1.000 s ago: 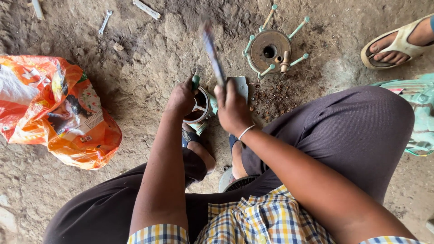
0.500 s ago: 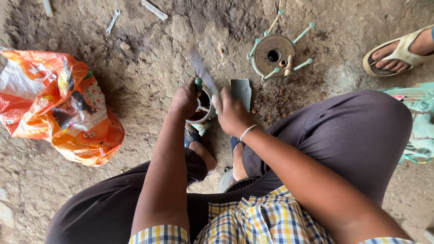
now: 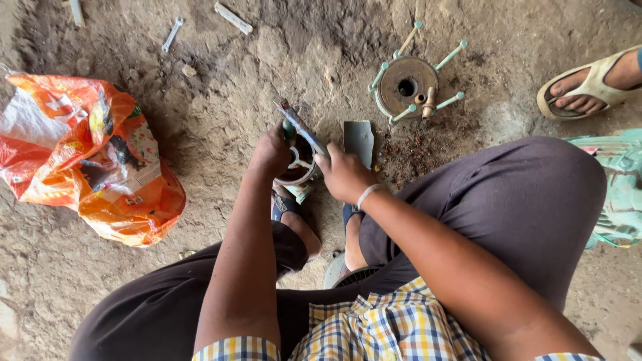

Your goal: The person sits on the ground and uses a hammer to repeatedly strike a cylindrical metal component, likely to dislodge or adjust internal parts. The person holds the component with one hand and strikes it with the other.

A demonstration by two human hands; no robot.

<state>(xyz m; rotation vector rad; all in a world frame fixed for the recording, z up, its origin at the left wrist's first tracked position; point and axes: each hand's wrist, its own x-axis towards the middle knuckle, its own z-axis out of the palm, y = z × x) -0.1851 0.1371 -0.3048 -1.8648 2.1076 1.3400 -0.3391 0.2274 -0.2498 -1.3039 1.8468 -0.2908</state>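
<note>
I squat over a dirt floor. My left hand [image 3: 271, 152] grips a round metal housing [image 3: 297, 167] that rests on the ground between my feet. My right hand [image 3: 344, 172] is closed on a long thin metal tool [image 3: 301, 128], whose blurred shaft slants up and left across the housing's open top. A flat grey metal piece [image 3: 359, 141] lies on the dirt just beyond my right hand. The inside of the housing is mostly hidden by my hands.
A round rusty disc with several pale green prongs [image 3: 408, 85] lies farther out. An orange plastic bag [image 3: 87, 157] sits at left. A spanner [image 3: 172, 34] and a short bar [image 3: 233, 18] lie at the top. Another person's sandalled foot [image 3: 592, 85] is at right, a pale green casing [image 3: 618, 190] below it.
The tool in my right hand has swung down from pointing up and away to slanting low across the housing. My left hand has stayed on the housing.
</note>
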